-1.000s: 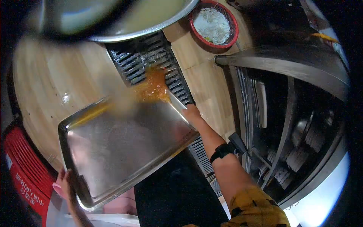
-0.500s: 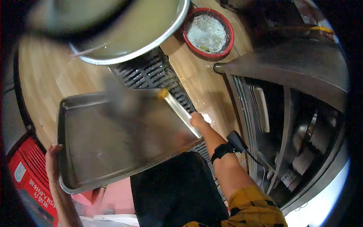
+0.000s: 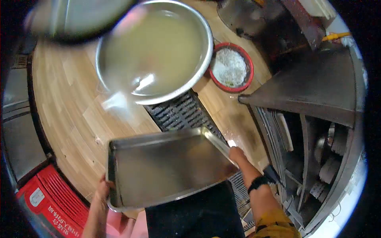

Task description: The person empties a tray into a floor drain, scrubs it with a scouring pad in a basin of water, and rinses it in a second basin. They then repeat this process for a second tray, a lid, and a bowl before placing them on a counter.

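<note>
A large rectangular metal tray [image 3: 170, 172] with raised sides is held between my hands above the floor. My left hand [image 3: 104, 188] grips its left side near the lower corner, with the thumb over the rim. Around the right edge, near the upper right corner, my right hand [image 3: 238, 154] is closed. No item shows inside the tray, only a dull, wet-looking surface. Beyond it stands a big metal basin [image 3: 210, 43] of cloudy yellowish liquid. A blurred shiny thing lies at the basin's near edge; I cannot make out what it is.
A red bowl [image 3: 251, 73] of white shreds stands beside the basin. A slotted drain grate [image 3: 180, 113] crosses the wood-look floor [image 3: 67, 107]. On the right is a metal rack [image 3: 309, 91] holding dishes; at lower left, a red crate-like box [image 3: 55, 202]. A dark blurred object covers the upper left.
The view has shifted, so basin, bowl and tray sit lower and further right. The tray looks more foreshortened, as if tilted differently. Both hands keep their hold on it.
</note>
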`<state>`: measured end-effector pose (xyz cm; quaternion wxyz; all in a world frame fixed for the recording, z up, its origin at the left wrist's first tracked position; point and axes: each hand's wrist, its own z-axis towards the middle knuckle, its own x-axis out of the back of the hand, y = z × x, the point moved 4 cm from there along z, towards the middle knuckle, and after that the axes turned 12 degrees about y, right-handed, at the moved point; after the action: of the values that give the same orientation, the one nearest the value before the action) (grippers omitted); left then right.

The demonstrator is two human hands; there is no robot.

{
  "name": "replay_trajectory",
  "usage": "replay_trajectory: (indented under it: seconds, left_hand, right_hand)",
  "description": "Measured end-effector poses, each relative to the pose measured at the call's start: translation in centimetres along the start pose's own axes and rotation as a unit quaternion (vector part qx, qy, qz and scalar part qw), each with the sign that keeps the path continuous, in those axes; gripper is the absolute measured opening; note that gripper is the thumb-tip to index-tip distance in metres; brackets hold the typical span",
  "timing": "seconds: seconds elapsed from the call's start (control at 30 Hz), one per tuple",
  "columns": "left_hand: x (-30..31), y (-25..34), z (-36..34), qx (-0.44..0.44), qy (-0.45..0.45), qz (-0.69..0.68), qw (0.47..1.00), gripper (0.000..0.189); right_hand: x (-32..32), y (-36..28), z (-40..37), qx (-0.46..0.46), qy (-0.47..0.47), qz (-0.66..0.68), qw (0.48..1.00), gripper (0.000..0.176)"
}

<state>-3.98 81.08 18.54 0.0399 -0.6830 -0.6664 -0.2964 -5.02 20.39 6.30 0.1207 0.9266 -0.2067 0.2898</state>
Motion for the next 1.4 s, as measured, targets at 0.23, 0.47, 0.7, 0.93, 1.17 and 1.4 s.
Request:
replay_trajectory:
  seconds: [0.23,0.47,0.7,0.93,1.17,1.4]
  left_hand:
    - [10.5,4.6,-12.2,-0.105,-0.001,-0.056,0.993,0.064]
    - [21.8,13.4,-14.5,-0.209,0.063,-0.159,0.963,0.067]
    - [18.9,27.7,-1.2,-0.280,0.104,-0.153,0.942,0.046]
    - [6.6,45.3,10.5,-0.335,0.108,-0.188,0.917,0.046]
    - [-2.9,59.7,14.5,-0.396,0.012,-0.135,0.908,0.050]
    - [-4.7,72.9,19.9,-0.575,0.135,0.185,0.786,0.057]
  right_hand:
    - [2.5,-1.2,-11.6,0.023,0.079,0.130,0.988,0.036]
    - [15.3,-12.8,-18.2,0.100,0.240,0.225,0.939,0.035]
    - [19.0,-17.2,-17.3,0.117,0.292,0.305,0.899,0.034]
    - [14.1,-22.5,-9.4,0.121,0.131,0.213,0.961,0.030]
    - [18.9,-36.8,-0.5,0.202,0.149,0.251,0.935,0.029]
    - [18.0,-54.7,9.0,0.206,0.159,0.329,0.908,0.037]
